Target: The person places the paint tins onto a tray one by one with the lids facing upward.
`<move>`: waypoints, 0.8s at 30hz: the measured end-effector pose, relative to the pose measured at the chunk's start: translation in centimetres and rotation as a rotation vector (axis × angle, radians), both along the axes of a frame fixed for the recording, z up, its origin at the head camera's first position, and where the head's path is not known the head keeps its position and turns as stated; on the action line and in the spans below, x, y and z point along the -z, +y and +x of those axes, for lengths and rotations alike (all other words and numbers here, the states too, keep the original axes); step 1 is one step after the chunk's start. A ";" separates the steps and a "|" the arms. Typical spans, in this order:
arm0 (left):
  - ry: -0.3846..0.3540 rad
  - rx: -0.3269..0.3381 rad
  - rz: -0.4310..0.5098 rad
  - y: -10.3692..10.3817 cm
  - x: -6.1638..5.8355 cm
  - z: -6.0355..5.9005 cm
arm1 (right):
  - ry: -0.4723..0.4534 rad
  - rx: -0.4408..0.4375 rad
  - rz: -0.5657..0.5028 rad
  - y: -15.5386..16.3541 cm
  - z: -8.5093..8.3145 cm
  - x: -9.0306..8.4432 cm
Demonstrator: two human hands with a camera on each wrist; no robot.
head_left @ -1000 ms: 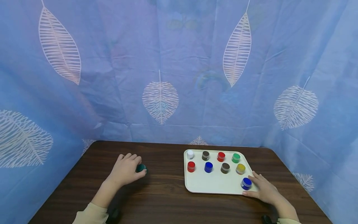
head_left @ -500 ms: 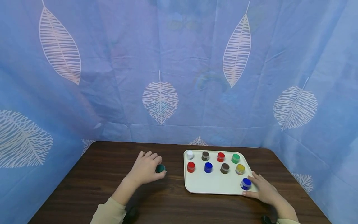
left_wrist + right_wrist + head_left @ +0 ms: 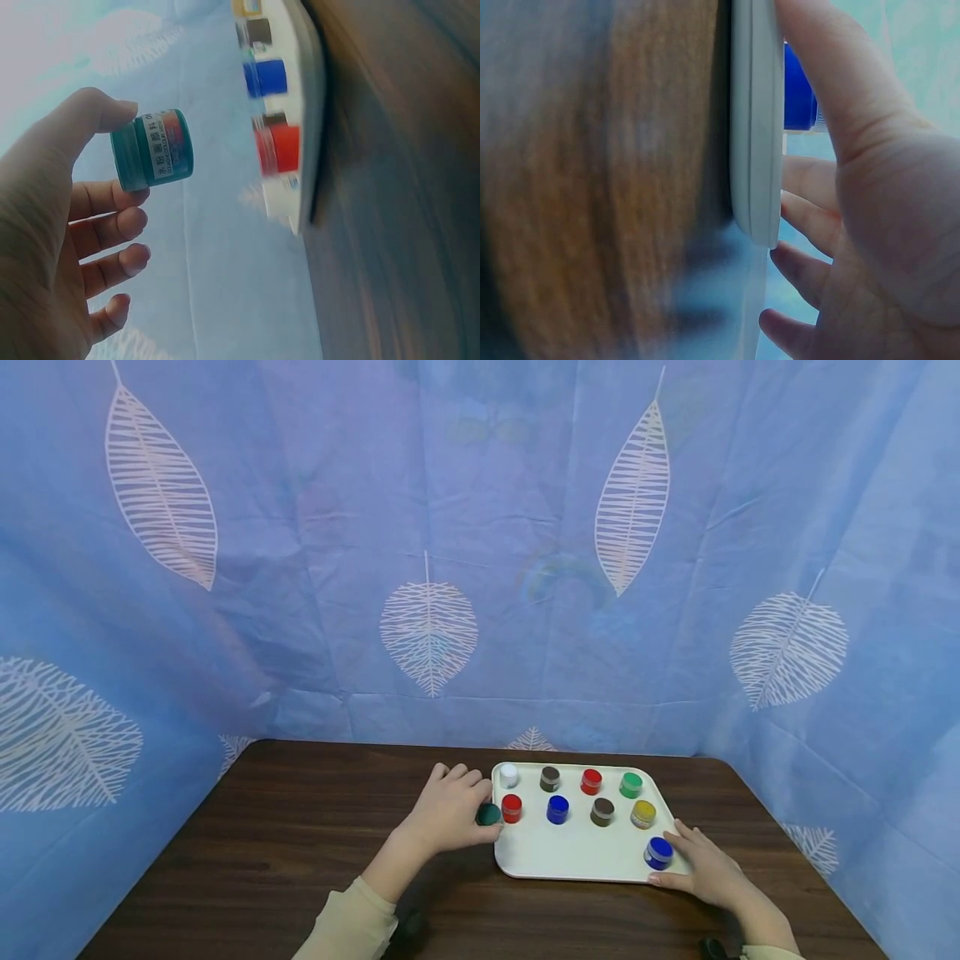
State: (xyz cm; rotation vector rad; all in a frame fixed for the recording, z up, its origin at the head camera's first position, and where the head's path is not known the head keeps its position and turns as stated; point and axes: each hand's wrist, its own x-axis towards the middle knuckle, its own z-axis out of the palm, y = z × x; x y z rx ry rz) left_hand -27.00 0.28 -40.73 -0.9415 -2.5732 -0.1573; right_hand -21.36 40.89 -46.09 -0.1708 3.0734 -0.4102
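Note:
A small teal paint jar (image 3: 154, 150) is pinched between the thumb and index finger of my left hand (image 3: 450, 810); the other fingers are spread loosely below it in the left wrist view. Held up just off the tray's left edge, it shows a white printed label and lies tilted sideways in that view. At the cream tray (image 3: 562, 856), my right hand (image 3: 708, 864) rests against the front right corner, thumb at the front edge and fingers along the right side. Between that thumb and fingers a blue jar (image 3: 658, 853) stands on the tray.
On the tray stand two rows of jars, among them a red jar (image 3: 512, 808) nearest the left hand, a white jar (image 3: 508, 775), a green jar (image 3: 631, 785) and a yellow jar (image 3: 642, 814). A blue leaf-patterned curtain (image 3: 480, 610) hangs behind the dark wooden table (image 3: 262, 860).
My left hand has carried the teal jar rightward across the table, from the left side to the tray's left edge. The right hand stays at the tray's corner.

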 end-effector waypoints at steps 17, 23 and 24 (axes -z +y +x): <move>-0.036 0.051 -0.040 7.3 -0.4 0.3 | -0.001 0.011 0.006 0.1 -0.2 0.0; -0.095 0.046 -0.053 9.1 -0.1 0.4 | 0.013 0.001 -0.008 0.1 0.1 0.1; -0.108 0.039 -0.056 9.4 0.1 0.4 | 0.014 -0.002 -0.011 0.1 0.2 0.1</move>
